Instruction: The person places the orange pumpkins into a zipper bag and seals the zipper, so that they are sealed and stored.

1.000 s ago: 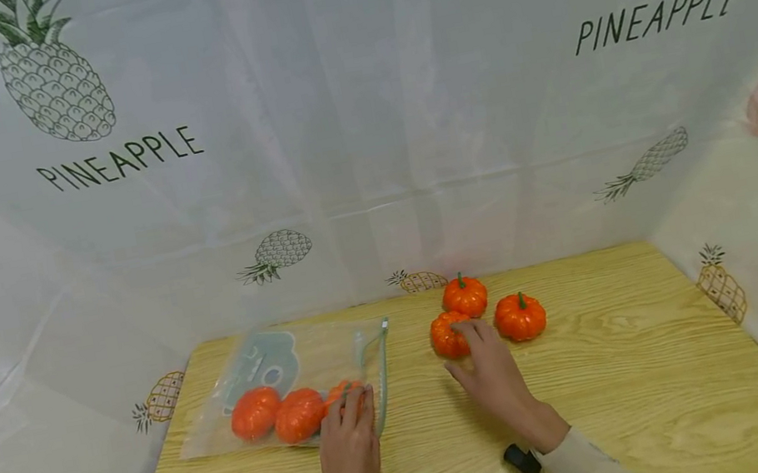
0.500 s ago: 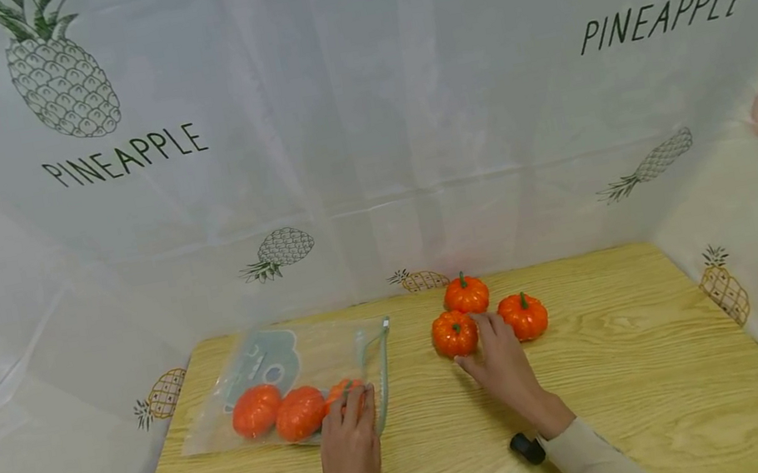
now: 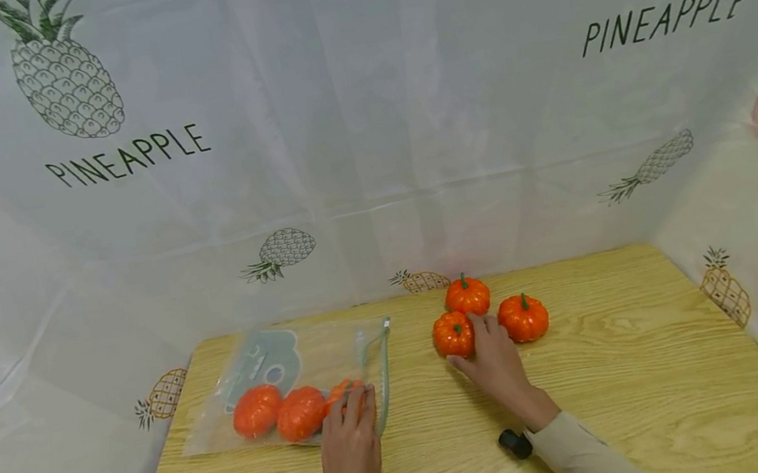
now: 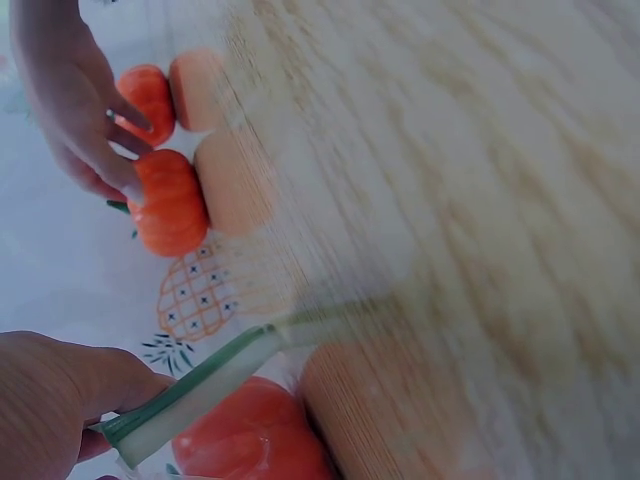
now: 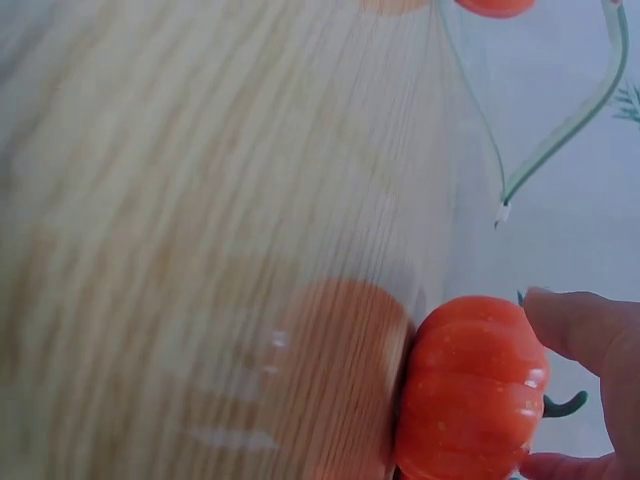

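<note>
On the table a clear zip bag lies flat with several orange pumpkins inside. My left hand pinches the bag's green-edged mouth beside the pumpkin nearest the opening, partly covering that pumpkin. To the right, my right hand holds a small orange pumpkin with a green stem, thumb and fingers on opposite sides of it. In the right wrist view this pumpkin still sits on the wood. Another pumpkin stands behind it, and one more just right of my fingers.
The wooden table backs onto a white pineapple-print curtain, which also hangs at both sides. A small black device sits at my right sleeve.
My right hand drew slightly right off the front pumpkin, then came back left and lower around it. The left hand and the bag stay put.
</note>
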A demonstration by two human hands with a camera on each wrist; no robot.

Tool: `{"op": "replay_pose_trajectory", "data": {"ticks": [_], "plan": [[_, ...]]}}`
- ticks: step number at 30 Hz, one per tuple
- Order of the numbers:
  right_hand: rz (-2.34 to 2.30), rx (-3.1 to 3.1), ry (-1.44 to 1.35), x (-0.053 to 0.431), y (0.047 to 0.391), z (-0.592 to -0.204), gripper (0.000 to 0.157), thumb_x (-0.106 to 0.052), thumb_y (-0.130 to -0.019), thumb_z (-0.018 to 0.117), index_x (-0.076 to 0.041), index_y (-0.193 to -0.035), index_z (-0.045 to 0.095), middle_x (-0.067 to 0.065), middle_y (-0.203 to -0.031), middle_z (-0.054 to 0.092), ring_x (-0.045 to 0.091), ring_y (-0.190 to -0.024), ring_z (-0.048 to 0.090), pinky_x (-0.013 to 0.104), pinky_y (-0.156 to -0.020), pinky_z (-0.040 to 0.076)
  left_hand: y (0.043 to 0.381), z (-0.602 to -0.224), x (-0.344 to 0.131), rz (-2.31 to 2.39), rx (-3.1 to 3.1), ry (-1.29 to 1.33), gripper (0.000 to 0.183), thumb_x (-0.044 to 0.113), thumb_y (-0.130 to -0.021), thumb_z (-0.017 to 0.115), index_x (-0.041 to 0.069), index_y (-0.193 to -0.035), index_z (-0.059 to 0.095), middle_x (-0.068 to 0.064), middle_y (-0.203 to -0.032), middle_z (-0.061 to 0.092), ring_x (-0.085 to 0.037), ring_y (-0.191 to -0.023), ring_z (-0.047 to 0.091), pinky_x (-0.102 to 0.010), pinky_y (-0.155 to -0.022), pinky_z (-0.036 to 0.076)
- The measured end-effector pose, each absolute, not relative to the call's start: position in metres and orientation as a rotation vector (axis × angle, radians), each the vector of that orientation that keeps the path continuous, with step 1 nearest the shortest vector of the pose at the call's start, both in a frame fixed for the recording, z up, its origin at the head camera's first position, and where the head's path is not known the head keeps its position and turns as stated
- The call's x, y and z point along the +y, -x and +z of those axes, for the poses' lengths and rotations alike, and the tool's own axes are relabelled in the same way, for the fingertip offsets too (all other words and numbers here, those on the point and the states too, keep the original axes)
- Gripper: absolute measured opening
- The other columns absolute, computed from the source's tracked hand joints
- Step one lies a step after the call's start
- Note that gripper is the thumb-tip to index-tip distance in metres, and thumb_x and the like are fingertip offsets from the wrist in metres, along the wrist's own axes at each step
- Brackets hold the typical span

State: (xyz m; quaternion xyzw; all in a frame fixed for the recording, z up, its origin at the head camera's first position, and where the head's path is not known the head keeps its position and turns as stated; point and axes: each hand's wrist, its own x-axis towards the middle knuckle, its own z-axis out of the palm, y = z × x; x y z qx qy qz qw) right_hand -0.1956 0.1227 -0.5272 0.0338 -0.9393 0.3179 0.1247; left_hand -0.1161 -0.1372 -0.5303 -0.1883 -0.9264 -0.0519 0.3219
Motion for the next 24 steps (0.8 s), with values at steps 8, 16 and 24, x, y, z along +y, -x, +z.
{"op": "replay_pose_trajectory", "data": {"ticks": [8, 16, 24], "plan": [[0.911, -2.748, -0.033, 0.118, 0.201, -0.530, 0.079, -0.025, -0.085, 0.091, 0.010, -0.144, 0.050, 0.034, -0.134, 0.053, 0.052, -0.120, 0.055, 0.064, -0.098, 0.052, 0.116, -0.531, -0.137, -0.148, -2.419, 0.495, 0.061, -0.003, -0.067, 0.093, 0.003, -0.126, 0.077, -0.010, -0.122, 0.067, -0.031, -0.103, 0.062, -0.041, -0.073, 0.057], [0.932, -2.741, 0.008, 0.115, 0.204, -0.534, 0.078, -0.025, -0.083, 0.092, 0.009, -0.140, 0.050, 0.033, -0.131, 0.057, 0.050, -0.117, 0.058, 0.063, -0.093, 0.054, 0.116, -0.531, -0.138, -0.141, -2.426, 0.497, 0.061, -0.002, -0.067, 0.093, 0.003, -0.126, 0.077, -0.010, -0.123, 0.067, -0.031, -0.103, 0.062, -0.041, -0.073, 0.056], [0.980, -2.751, -0.016, 0.112, 0.202, -0.533, 0.076, -0.022, -0.083, 0.092, 0.008, -0.138, 0.050, 0.030, -0.128, 0.062, 0.048, -0.117, 0.060, 0.062, -0.097, 0.053, 0.116, -0.530, -0.137, -0.139, -2.431, 0.492, 0.061, -0.002, -0.067, 0.095, 0.003, -0.125, 0.077, -0.009, -0.123, 0.067, -0.031, -0.105, 0.062, -0.042, -0.075, 0.057]]}}
